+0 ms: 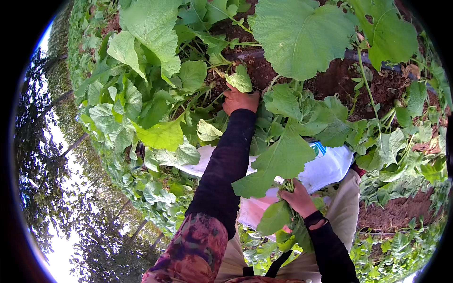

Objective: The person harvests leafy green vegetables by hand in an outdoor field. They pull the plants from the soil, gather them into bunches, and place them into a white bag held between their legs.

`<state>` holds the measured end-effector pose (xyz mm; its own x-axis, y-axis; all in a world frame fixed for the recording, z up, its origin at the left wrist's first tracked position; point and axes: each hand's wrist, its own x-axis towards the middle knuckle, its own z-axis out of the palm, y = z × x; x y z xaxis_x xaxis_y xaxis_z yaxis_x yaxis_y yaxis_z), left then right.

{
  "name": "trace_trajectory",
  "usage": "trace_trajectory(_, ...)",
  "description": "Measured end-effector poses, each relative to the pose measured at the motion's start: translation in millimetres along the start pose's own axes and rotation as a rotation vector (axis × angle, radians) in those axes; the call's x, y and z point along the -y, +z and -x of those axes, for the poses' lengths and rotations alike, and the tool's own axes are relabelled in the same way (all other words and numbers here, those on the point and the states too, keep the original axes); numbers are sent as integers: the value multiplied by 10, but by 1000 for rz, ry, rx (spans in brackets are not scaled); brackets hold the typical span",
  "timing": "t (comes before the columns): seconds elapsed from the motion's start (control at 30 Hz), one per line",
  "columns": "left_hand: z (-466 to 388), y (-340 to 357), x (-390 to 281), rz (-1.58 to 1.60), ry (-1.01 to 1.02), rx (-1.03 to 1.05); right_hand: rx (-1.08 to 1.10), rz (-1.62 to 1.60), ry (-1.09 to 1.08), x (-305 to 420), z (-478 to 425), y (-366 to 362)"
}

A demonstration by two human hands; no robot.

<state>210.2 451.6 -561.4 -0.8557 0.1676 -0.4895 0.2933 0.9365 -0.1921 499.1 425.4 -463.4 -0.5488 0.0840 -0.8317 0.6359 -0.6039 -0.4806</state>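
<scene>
My left hand [240,99] reaches in among leafy green plants, low over reddish-brown soil. A small yellow-green leaf [241,79] lies against its fingers, and the fingertips are partly hidden, so I cannot tell whether they grip a stem. Nearer my body, my right hand [299,200] is closed around the stems of a bunch of picked leaves [274,219], whose leaves hang below the fist. A large lobed leaf [279,162] extends above that hand. Behind it, a white plastic sack [327,168] with a blue and green print lies across the front of my legs, partly covered by leaves.
A dark irrigation pipe [247,55] runs across the soil bed beyond my left hand. Broad leaves [304,39] overhang the bed at the top. Dense plants [120,120] fill the left side. More bare soil [396,210] shows at the right, and trees [46,159] stand at the far left.
</scene>
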Motion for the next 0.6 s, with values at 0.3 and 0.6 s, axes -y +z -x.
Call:
trace_trajectory(0.3, -145, -38, 10, -202, 50, -239, -2, 58, -52, 40, 28, 8)
trace_trajectory(0.6, -355, -138, 173, 89, 124, 186, -7, 21, -57, 35, 30, -19)
